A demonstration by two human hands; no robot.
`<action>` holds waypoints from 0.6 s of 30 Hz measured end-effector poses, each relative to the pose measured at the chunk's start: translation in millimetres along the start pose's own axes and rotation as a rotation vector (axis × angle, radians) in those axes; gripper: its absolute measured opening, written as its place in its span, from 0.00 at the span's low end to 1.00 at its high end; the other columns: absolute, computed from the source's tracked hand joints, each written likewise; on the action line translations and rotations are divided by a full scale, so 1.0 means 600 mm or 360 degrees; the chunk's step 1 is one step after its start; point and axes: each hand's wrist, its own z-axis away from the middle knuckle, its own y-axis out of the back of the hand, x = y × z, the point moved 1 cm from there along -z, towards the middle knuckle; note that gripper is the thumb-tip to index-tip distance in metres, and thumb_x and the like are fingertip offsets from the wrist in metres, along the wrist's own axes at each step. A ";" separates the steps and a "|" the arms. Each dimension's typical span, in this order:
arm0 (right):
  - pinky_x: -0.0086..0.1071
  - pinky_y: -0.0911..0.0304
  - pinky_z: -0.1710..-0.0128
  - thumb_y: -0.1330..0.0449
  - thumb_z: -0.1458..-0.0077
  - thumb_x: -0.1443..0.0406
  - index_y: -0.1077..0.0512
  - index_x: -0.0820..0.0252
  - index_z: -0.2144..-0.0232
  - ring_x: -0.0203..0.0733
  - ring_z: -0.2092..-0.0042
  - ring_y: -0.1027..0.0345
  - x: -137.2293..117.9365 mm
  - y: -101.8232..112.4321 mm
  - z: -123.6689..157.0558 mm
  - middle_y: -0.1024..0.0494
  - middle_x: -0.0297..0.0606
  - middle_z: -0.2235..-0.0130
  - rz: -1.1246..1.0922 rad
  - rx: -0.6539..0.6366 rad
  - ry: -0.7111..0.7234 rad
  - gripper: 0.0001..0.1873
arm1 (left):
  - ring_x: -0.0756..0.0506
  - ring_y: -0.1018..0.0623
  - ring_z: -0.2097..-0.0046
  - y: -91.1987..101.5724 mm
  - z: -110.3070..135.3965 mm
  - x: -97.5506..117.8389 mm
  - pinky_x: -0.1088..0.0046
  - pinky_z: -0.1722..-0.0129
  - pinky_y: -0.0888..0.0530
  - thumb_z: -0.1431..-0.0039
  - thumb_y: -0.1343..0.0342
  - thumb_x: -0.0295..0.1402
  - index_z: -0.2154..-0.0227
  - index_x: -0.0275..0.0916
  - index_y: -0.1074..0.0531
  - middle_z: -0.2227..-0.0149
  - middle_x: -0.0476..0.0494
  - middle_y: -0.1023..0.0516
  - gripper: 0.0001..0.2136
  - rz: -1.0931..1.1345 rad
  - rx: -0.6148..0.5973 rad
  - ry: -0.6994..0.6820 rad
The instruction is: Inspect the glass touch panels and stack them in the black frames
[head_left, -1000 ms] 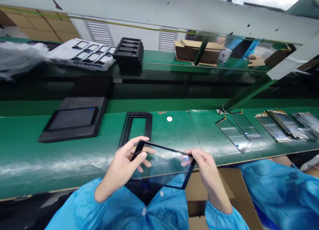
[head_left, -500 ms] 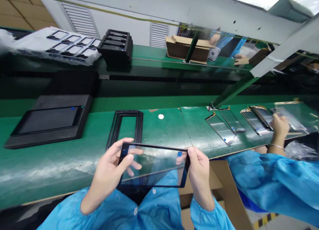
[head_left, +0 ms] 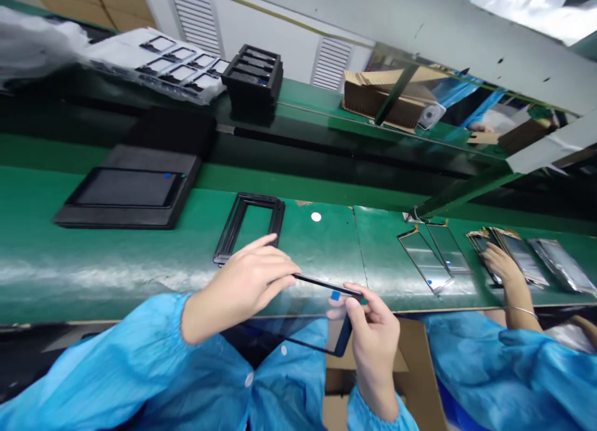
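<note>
I hold a black-framed glass screen panel [head_left: 308, 313] over the near edge of the green bench [head_left: 116, 263]. My left hand [head_left: 249, 282] covers its left end, fingers closed over the top edge. My right hand [head_left: 373, 331] pinches the right end, close to a small blue tab [head_left: 335, 295]. The panel lies almost flat. Just beyond my left hand, a stack of empty black frames [head_left: 249, 226] rests on the bench.
A dark tray holding a screen [head_left: 128, 191] sits at the left. Glass strips [head_left: 431, 257] and stacked parts [head_left: 517, 250] lie at the right, where another person's hand [head_left: 501, 266] touches them. A black tray stack [head_left: 254, 79] and cardboard [head_left: 382, 95] stand behind.
The panel has tipped from facing me to nearly flat. My left hand has slid over its top edge. The neighbour's hand has come down onto the stacked parts.
</note>
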 end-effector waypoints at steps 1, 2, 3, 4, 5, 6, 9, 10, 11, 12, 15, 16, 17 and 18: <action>0.38 0.18 0.69 0.30 0.40 0.52 0.17 0.58 0.57 0.52 0.72 0.15 0.002 0.001 0.000 0.12 0.43 0.71 0.0000 0.0003 -0.0009 0.17 | 0.39 0.14 0.53 0.000 -0.003 -0.001 0.50 0.29 0.37 0.28 0.44 0.38 0.55 0.48 0.14 0.56 0.47 0.10 0.12 0.0026 -0.0029 -0.0014; 0.38 0.18 0.69 0.30 0.40 0.52 0.17 0.59 0.57 0.52 0.73 0.15 0.004 0.001 -0.001 0.12 0.43 0.71 -0.0001 0.0011 -0.0017 0.17 | 0.39 0.13 0.56 0.000 -0.004 -0.002 0.52 0.31 0.33 0.27 0.44 0.38 0.56 0.48 0.13 0.57 0.47 0.10 0.12 0.0042 -0.0027 -0.0022; 0.38 0.18 0.70 0.30 0.40 0.52 0.17 0.59 0.58 0.52 0.73 0.15 0.006 0.002 -0.001 0.12 0.43 0.71 -0.0003 0.0012 -0.0028 0.18 | 0.39 0.13 0.57 0.000 -0.003 -0.002 0.53 0.33 0.30 0.27 0.45 0.37 0.56 0.48 0.13 0.57 0.47 0.10 0.13 0.0041 -0.0014 -0.0027; 0.38 0.18 0.70 0.30 0.40 0.51 0.16 0.59 0.58 0.52 0.73 0.15 0.006 0.002 -0.002 0.13 0.42 0.72 -0.0003 0.0011 -0.0042 0.18 | 0.39 0.13 0.57 -0.001 -0.002 0.000 0.54 0.36 0.28 0.27 0.45 0.37 0.55 0.49 0.13 0.56 0.47 0.10 0.13 0.0025 0.0003 -0.0031; 0.37 0.19 0.70 0.30 0.40 0.51 0.16 0.59 0.58 0.52 0.73 0.15 0.006 0.001 -0.003 0.13 0.42 0.72 -0.0006 0.0003 -0.0057 0.18 | 0.38 0.13 0.56 -0.002 0.000 0.002 0.56 0.39 0.25 0.27 0.45 0.37 0.54 0.48 0.14 0.55 0.46 0.10 0.13 0.0000 0.0011 -0.0037; 0.37 0.19 0.71 0.30 0.39 0.52 0.16 0.58 0.57 0.51 0.73 0.16 0.004 -0.001 -0.005 0.13 0.42 0.72 -0.0015 -0.0025 -0.0069 0.17 | 0.37 0.13 0.55 -0.004 0.002 0.005 0.58 0.44 0.23 0.27 0.46 0.37 0.52 0.48 0.14 0.54 0.45 0.11 0.14 -0.0022 -0.0003 -0.0038; 0.35 0.19 0.67 0.30 0.39 0.53 0.15 0.56 0.55 0.48 0.71 0.15 -0.003 -0.016 -0.011 0.12 0.39 0.70 -0.0066 -0.0258 -0.0054 0.16 | 0.36 0.13 0.53 -0.014 0.002 0.018 0.63 0.54 0.20 0.26 0.47 0.37 0.44 0.47 0.18 0.52 0.42 0.11 0.16 0.0035 -0.0168 0.0000; 0.37 0.18 0.63 0.29 0.39 0.53 0.15 0.54 0.53 0.48 0.69 0.14 -0.006 -0.021 -0.014 0.12 0.38 0.69 -0.0098 -0.0365 -0.0047 0.17 | 0.37 0.13 0.55 -0.018 0.000 0.021 0.64 0.56 0.20 0.26 0.48 0.37 0.42 0.48 0.19 0.53 0.43 0.11 0.17 0.0111 -0.0224 0.0037; 0.39 0.18 0.60 0.29 0.39 0.52 0.15 0.53 0.50 0.49 0.67 0.14 -0.007 -0.026 -0.018 0.11 0.38 0.68 -0.0146 -0.0466 -0.0055 0.19 | 0.38 0.12 0.57 -0.023 -0.001 0.024 0.66 0.57 0.20 0.25 0.48 0.37 0.41 0.48 0.20 0.54 0.43 0.11 0.17 0.0221 -0.0259 0.0103; 0.41 0.18 0.58 0.30 0.38 0.51 0.16 0.53 0.48 0.50 0.64 0.13 -0.008 -0.028 -0.022 0.11 0.39 0.67 -0.0209 -0.0529 -0.0077 0.21 | 0.39 0.12 0.60 -0.026 -0.001 0.025 0.67 0.58 0.20 0.25 0.49 0.37 0.40 0.48 0.20 0.56 0.43 0.11 0.18 0.0367 -0.0262 0.0203; 0.41 0.18 0.60 0.35 0.35 0.47 0.15 0.54 0.49 0.52 0.60 0.13 -0.003 -0.024 -0.035 0.11 0.44 0.57 -0.0373 -0.0451 -0.0165 0.23 | 0.41 0.12 0.63 -0.036 0.008 0.021 0.70 0.64 0.19 0.25 0.49 0.41 0.40 0.43 0.22 0.56 0.40 0.11 0.19 0.0949 -0.0174 0.0626; 0.39 0.18 0.62 0.35 0.35 0.47 0.14 0.55 0.51 0.51 0.61 0.13 0.000 -0.020 -0.039 0.11 0.46 0.57 -0.0384 -0.0392 -0.0183 0.23 | 0.40 0.12 0.61 -0.039 0.013 0.020 0.71 0.66 0.18 0.26 0.47 0.43 0.40 0.41 0.22 0.55 0.38 0.12 0.19 0.1127 -0.0138 0.0749; 0.37 0.18 0.63 0.35 0.36 0.47 0.14 0.56 0.53 0.51 0.63 0.13 0.004 -0.017 -0.042 0.11 0.46 0.59 -0.0373 -0.0337 -0.0193 0.22 | 0.39 0.12 0.60 -0.042 0.020 0.019 0.71 0.66 0.18 0.27 0.46 0.44 0.41 0.39 0.22 0.53 0.35 0.12 0.20 0.1267 -0.0110 0.0842; 0.36 0.19 0.65 0.34 0.36 0.47 0.13 0.57 0.56 0.50 0.65 0.13 0.007 -0.015 -0.044 0.11 0.46 0.63 -0.0356 -0.0297 -0.0206 0.22 | 0.38 0.12 0.59 -0.046 0.026 0.018 0.70 0.65 0.17 0.27 0.44 0.45 0.42 0.37 0.22 0.52 0.34 0.12 0.21 0.1364 -0.0085 0.0905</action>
